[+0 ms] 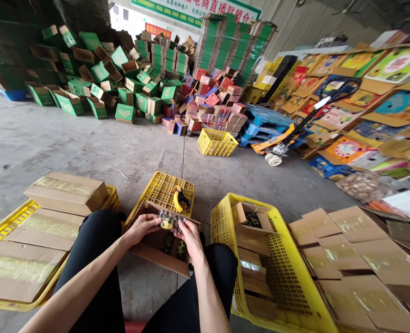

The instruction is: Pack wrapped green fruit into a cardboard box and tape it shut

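Observation:
My left hand [144, 228] pinches one end of a small clear plastic packet [168, 223] with yellow and dark bits showing in it. At its other end, the fingers of my right hand [190, 237] are closed on the same packet. Both hands are just above an open cardboard box [172, 264] between my knees, which has dark green lumpy items inside, partly hidden by my hands. Behind the box, a yellow and black tape dispenser [181, 200] rests on an upturned yellow crate [156, 186].
To my right, a yellow crate [290, 259] holds several small cartons, one open. Taped cartons [357, 249] are stacked beyond it. Closed cartons [41, 231] fill a crate at my left. Farther off are a yellow basket [218, 142], a pallet jack [277, 147] and heaped green boxes [125, 113].

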Motion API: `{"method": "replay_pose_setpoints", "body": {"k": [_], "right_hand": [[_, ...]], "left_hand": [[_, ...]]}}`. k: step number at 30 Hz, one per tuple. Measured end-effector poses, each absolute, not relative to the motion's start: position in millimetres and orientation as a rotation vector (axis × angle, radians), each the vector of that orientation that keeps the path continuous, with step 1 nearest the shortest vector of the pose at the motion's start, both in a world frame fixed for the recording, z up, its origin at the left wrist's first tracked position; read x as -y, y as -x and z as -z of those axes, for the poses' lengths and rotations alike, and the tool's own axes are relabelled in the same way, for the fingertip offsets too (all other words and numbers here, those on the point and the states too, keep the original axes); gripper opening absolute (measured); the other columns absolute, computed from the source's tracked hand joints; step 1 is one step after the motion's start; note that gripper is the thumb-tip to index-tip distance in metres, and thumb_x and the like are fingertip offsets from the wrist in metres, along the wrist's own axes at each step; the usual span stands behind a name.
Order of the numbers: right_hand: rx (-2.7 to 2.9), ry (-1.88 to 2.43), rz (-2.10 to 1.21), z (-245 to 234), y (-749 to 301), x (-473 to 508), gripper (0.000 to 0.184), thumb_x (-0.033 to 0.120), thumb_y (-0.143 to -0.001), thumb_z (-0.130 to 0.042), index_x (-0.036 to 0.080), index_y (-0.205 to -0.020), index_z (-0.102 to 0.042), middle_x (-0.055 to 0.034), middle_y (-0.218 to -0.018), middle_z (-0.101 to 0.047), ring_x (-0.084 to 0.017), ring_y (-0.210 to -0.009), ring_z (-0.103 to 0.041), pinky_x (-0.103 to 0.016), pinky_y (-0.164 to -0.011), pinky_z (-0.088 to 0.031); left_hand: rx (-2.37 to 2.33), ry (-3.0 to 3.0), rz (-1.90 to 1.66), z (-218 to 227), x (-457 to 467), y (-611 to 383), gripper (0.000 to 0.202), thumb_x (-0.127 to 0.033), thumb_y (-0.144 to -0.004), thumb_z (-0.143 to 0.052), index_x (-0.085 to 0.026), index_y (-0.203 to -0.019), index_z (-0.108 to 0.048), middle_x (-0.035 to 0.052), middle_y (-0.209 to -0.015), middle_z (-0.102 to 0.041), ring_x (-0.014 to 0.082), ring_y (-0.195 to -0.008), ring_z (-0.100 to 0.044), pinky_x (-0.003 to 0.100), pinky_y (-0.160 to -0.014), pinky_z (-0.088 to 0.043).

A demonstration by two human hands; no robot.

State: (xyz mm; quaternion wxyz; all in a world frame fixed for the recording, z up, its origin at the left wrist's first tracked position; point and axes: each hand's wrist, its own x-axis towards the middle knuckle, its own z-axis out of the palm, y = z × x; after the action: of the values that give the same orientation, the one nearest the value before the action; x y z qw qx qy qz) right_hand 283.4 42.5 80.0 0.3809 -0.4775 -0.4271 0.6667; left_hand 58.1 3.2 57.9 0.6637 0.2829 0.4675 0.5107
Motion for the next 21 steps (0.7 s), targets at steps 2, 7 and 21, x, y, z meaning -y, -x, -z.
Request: {"method": "replay_pose_setpoints", "body": {"k": [2,7,21], "right_hand": [[1.072,1.223,-1.713,-80.6,-283.5,-42.1,0.054,0.065,-0.069,-0.093,0.019,-0.096,-0.082,-0.0053,-0.092,-0.077,-0.018,-0.076,-0.072,-0.033,-0.069,-0.062],[1.085,1.256,-1.703,-83.1,-284.8,-42.0,0.05,0.063,-0.066,-0.095,0.02,-0.084,-0.077,-0.0028,-0.082,-0.075,-0.016,-0.072,-0.07,-0.029,-0.067,-0.06],[1.087,1.185,-1.759,-82.9,-283.0,-42.5,0.054,0.06,-0.064,-0.098,0.02,-0.094,-0.079,-0.0026,-0.087,-0.076,-0.015,-0.074,-0.071,-0.025,-0.065,-0.058]], "left_hand": [[-1.068,-0.619,-1.183,-54.8,-4.4,-56.6,0.056,-0.058,-0.059,-0.101,-0.015,-0.087,-0.08,0.0103,-0.097,-0.081,0.0245,-0.095,-0.076,0.035,-0.092,-0.059],[-1.113,-0.621,-1.231,-51.5,-5.7,-55.1,0.055,-0.06,-0.059,-0.1,-0.016,-0.082,-0.079,0.0077,-0.089,-0.079,0.0219,-0.086,-0.075,0.033,-0.084,-0.06],[-1.132,-0.606,-1.279,-52.8,-5.1,-58.4,0.053,-0.059,-0.061,-0.1,-0.016,-0.082,-0.079,0.0051,-0.087,-0.077,0.0176,-0.081,-0.071,0.029,-0.079,-0.06]]}}
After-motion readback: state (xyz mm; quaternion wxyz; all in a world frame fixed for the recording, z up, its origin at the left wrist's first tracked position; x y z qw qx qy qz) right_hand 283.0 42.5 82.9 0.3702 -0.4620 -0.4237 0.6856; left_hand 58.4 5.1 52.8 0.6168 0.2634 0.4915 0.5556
